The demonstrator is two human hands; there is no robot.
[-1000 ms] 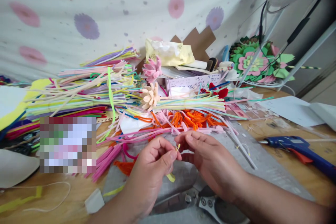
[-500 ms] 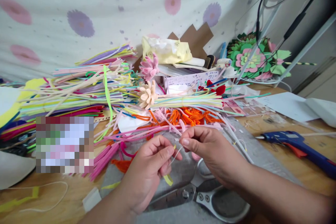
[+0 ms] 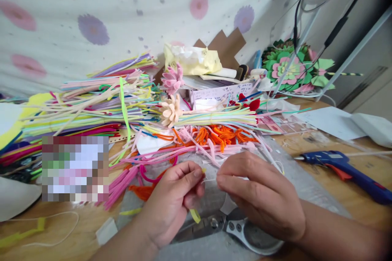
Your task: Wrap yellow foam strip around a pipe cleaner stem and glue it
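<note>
My left hand (image 3: 176,193) is closed in a pinch around a narrow yellow strip (image 3: 195,215), whose loose end hangs below the fingers. A tiny yellow tip pokes out above the thumb. From this pinch a thin white strand (image 3: 210,180) runs across to my right hand (image 3: 260,189), whose fingers are pressed together at its other end. Exactly how the right fingertips grip it is hidden. Below both hands lie large scissors (image 3: 203,228) on a grey mat (image 3: 306,195), partly covered by the right hand.
Bundles of coloured pipe cleaners (image 3: 92,108) fill the left and back. Orange pieces (image 3: 220,134) and pink stems (image 3: 122,187) lie ahead of my hands. At right rests a blue glue gun (image 3: 343,167). Fuzzy flowers (image 3: 170,111) and a paper succulent (image 3: 290,71) stand behind.
My right hand has turned, its back now facing up, and shifted slightly right and down. The white strand now stretches nearly level between the hands. My left hand has barely moved.
</note>
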